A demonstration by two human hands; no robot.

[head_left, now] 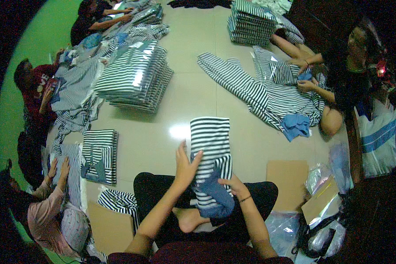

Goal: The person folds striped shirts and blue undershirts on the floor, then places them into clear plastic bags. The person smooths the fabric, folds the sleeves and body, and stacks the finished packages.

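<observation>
In the head view, our left hand grips one edge of a folded striped shirt, thumb on top. Our right hand pinches its other edge, so the shirt is between our hands. Brown card lies right of our right hand.

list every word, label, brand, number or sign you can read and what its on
Lettering on a person's red shirt: there, but not copied out here.
White sticker on the tall stack: too small to read.
Pale tag on the clear bags: too small to read.
Held garment: none visible.
</observation>
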